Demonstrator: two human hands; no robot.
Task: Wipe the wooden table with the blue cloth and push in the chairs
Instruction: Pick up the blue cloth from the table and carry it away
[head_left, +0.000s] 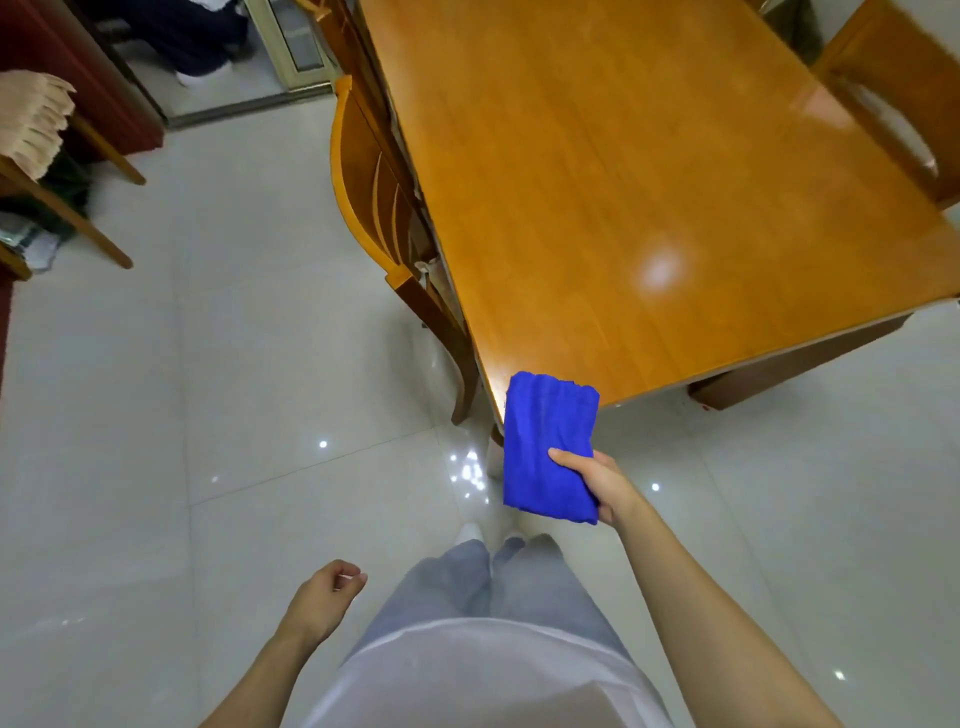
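The right hand (602, 480) pinches a folded blue cloth (548, 447) over the glossy wooden desk's (623, 182) near corner, above pale floor tiles (208, 389), while the left hand (324, 597) hangs loosely curled, holding nothing.

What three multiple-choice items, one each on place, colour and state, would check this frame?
1. Where is the cloth?
A. Held up at the wooden table's near corner.
B. Spread flat across the middle of the tabletop.
C. Lying on the floor.

2. What colour is the cloth?
A. White.
B. Blue.
C. Red.

3. What is the left hand doing?
A. Gripping the cloth.
B. Pressing on the table.
C. Hanging loosely curled, holding nothing.

Key: 1 A, the right hand grips the folded cloth, its top edge at the table corner. 2 B, it is vivid blue. 3 C, the left hand is low beside the leg with nothing in it.
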